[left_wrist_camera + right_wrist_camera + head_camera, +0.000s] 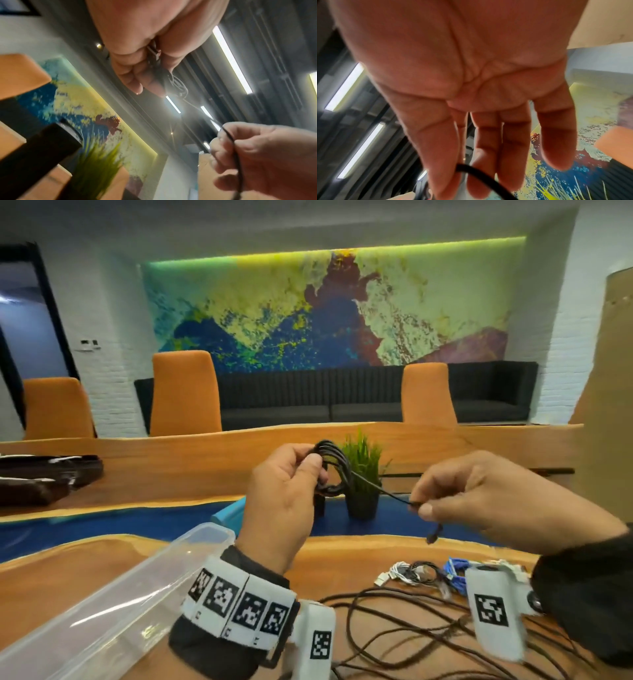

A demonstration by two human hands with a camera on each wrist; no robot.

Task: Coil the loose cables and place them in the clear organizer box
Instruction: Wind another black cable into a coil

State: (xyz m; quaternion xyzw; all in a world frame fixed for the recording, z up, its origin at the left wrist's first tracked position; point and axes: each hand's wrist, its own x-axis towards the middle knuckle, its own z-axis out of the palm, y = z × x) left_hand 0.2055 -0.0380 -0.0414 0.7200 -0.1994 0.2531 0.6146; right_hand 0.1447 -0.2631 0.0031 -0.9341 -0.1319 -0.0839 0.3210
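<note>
My left hand (294,474) is raised above the table and grips a black cable coil (337,465) of several loops. A single strand runs from the coil rightward to my right hand (423,505), which pinches it between thumb and fingers; the plug end (434,535) dangles below. In the left wrist view the coil (157,63) sits between my curled fingers, and the right hand (228,142) holds the strand. The right wrist view shows the black cable (481,175) against the thumb. The clear organizer box (113,611) lies at lower left.
Loose brown cables (394,631) sprawl over the wooden table near me. A small tangle of white, black and blue cables (424,571) lies to the right. A potted green plant (363,477) stands behind the hands. Orange chairs line the far side.
</note>
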